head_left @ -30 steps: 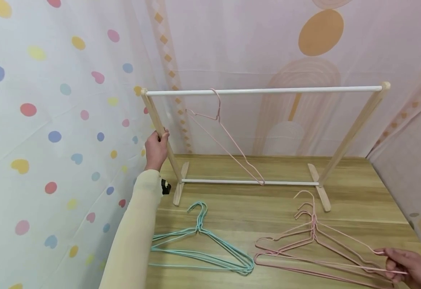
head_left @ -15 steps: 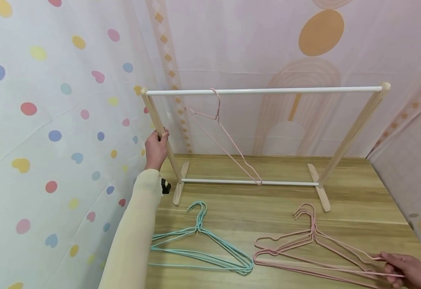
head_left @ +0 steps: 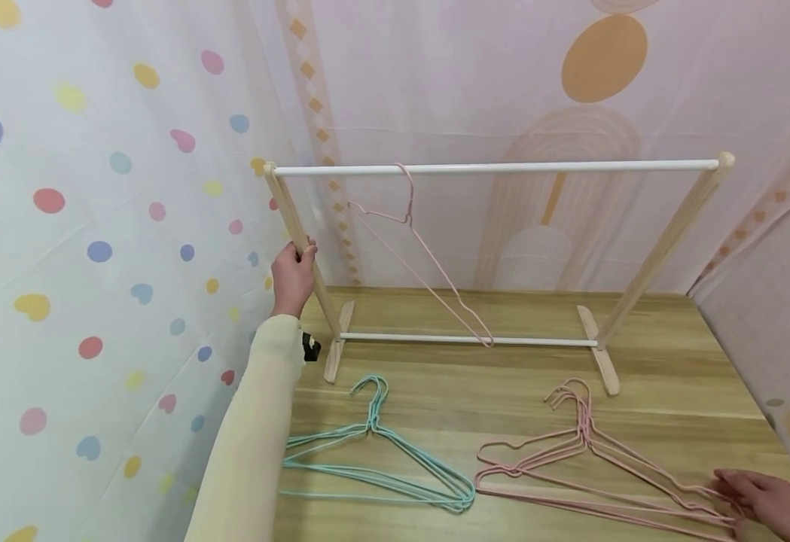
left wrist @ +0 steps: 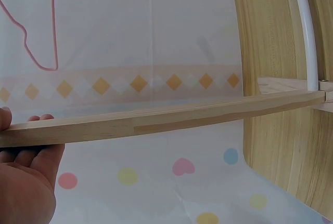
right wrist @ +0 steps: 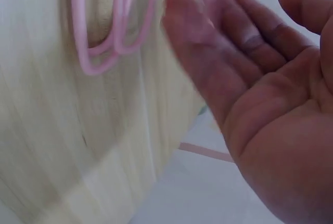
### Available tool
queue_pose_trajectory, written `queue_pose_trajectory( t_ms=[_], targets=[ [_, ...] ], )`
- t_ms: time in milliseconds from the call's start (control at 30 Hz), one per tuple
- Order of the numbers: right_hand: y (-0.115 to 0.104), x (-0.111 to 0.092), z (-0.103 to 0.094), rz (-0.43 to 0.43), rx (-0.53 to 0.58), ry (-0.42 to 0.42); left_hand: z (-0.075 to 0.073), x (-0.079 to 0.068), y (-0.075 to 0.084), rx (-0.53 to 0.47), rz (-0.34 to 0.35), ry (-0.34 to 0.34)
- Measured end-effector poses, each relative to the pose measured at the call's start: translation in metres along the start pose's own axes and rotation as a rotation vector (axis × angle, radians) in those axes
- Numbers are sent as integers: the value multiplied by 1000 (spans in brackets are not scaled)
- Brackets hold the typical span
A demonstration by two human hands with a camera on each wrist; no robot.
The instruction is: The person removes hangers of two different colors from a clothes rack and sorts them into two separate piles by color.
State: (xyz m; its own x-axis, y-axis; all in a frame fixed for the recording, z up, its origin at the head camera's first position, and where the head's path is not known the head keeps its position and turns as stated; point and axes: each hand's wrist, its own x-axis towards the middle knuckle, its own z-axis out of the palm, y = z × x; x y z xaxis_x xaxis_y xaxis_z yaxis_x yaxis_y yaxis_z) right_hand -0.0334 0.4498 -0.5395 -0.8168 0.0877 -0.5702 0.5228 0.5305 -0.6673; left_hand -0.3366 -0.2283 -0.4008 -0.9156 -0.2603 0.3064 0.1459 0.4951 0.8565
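My left hand (head_left: 293, 278) grips the left wooden post (head_left: 287, 207) of a small clothes rack, fingers behind it and thumb on the near side. The left wrist view shows the same post (left wrist: 156, 122) lying across the fingers. A pink hanger (head_left: 409, 218) hangs from the rack's white top rail (head_left: 537, 168), turned at an angle. My right hand (head_left: 767, 498) is at the right ends of several pink hangers (head_left: 584, 430) stacked on the table. In the right wrist view its fingers are extended and blurred, apart from the rounded pink hanger ends (right wrist: 93, 68).
Several teal hangers (head_left: 373, 421) lie stacked left of the pink ones, partly behind my left sleeve (head_left: 245, 452). The rack's feet (head_left: 599, 350) stand on the wooden table (head_left: 462, 399). Patterned cloth (head_left: 123, 248) hangs at the left, back and right.
The pink hanger my right hand pinched has come down onto the pink stack, and the fingers have let go. My left hand keeps its grip on the post.
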Motion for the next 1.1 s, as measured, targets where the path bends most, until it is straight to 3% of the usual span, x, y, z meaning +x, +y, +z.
queue_pose_trajectory(
  t_ms=[100,367,800,1100],
  targets=[
    [-3,-1,0,-22,-13,6,-1,0,0,0,2,0],
    [-20,-6,9,-52,130,40,-1,-2,-1,17,4,-11],
    [-70,-13,34,-155,102,-1,5,-2,0,14,18,-6],
    [-104,-11,48,-340,166,-18,9,-1,3,15,21,6]
  ],
)
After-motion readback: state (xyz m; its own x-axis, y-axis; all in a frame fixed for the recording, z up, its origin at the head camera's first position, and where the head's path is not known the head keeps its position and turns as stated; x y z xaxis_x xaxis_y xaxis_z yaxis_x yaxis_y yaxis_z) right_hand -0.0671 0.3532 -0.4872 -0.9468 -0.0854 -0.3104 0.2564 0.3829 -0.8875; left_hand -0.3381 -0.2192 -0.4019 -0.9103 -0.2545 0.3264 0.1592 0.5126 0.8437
